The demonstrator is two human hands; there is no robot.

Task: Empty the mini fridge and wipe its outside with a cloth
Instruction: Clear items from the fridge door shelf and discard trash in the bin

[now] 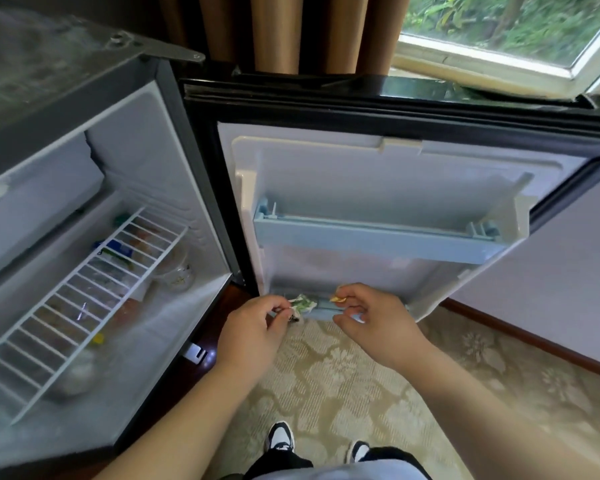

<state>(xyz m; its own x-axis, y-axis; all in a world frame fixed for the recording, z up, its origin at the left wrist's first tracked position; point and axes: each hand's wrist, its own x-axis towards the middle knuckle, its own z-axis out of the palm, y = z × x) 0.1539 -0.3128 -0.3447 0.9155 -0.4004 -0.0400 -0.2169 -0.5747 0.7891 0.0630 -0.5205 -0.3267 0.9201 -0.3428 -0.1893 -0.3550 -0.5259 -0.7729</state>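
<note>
Pinching two packets, left fingers (278,304) on green-white packet (302,303), right fingers (353,292) on yellow packet (338,299).

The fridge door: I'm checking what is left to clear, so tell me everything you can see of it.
The fridge door stands swung wide open, its inner side facing the camera: a white plastic liner in a dark frame with a black seal. Its pale blue upper shelf holds nothing visible. At the lower shelf, the left hand pinches a crumpled white-and-green packet and the right hand pinches a small yellow piece.
</note>
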